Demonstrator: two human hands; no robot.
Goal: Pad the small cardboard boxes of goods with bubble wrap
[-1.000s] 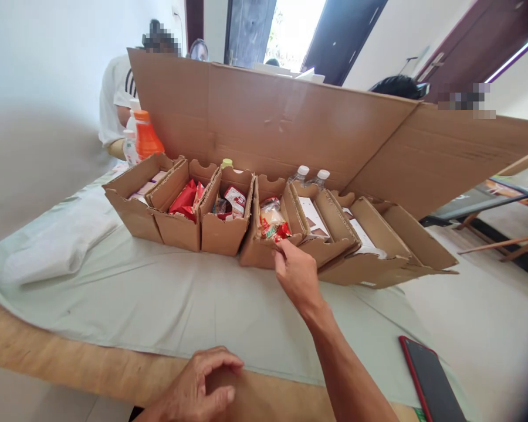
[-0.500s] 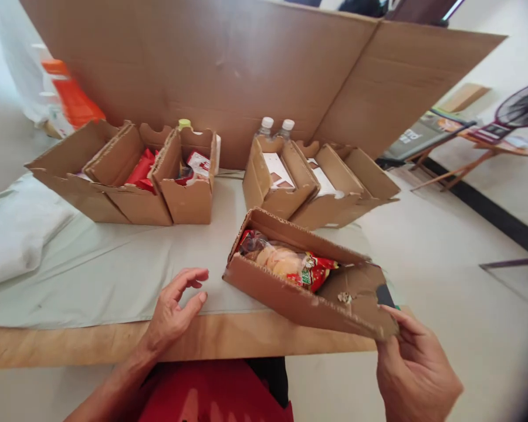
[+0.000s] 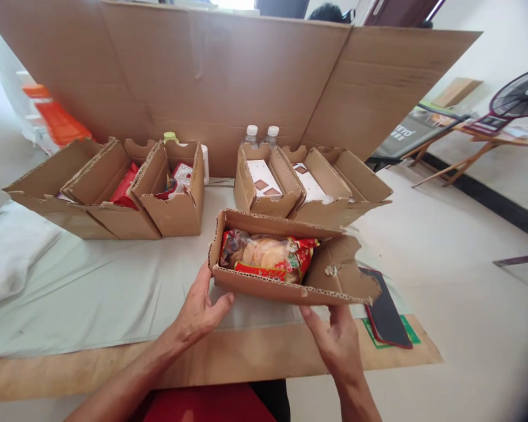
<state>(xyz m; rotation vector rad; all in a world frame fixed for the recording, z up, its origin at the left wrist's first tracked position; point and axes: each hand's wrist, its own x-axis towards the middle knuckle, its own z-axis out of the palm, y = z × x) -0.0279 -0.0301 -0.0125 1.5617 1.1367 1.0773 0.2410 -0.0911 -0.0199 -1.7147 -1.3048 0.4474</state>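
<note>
A narrow open cardboard box is above the front part of the cloth-covered table. Inside it lies a clear and red bag of round, pale snacks, and the box's right portion shows bare cardboard. My left hand is closed on the box's left end, its fingertips partly hidden by the cardboard and its thumb in front. Under the right half, my right hand grips the lower front edge. Its thumb shows at the front, while its other fingers are partly hidden beneath.
Similar boxes stand behind in two groups, one holding a red package, another a white box. Two white-capped bottles stand before a tall cardboard panel. A dark flat pad lies at right. A fan is farther off.
My left hand has come up to the box's left end. My right hand has moved from the right end to underneath the front side. The box has swung more level across the view.
</note>
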